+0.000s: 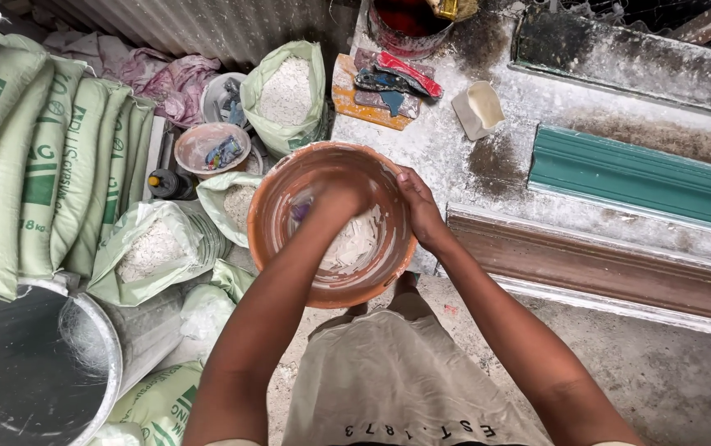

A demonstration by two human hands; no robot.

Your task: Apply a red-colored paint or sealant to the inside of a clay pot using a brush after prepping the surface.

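1. The bowl (332,223) is round, orange-brown and smeared inside with white paste (354,244); its rim is dusted pale.
2. Its mouth faces straight up at the camera. Being round, it has no long axis to tell.
3. It sits at the edge of a white-crusted table (454,157), above the person's lap, with open sacks of white powder (287,91) just to its left.
4. The left hand (335,202) reaches down into the bowl, fingers curled together in the paste; whether they clamp anything I cannot tell.
5. The right hand (421,211) grips the bowl's right rim, fingers wrapped over the edge, forearm angled in from the lower right.
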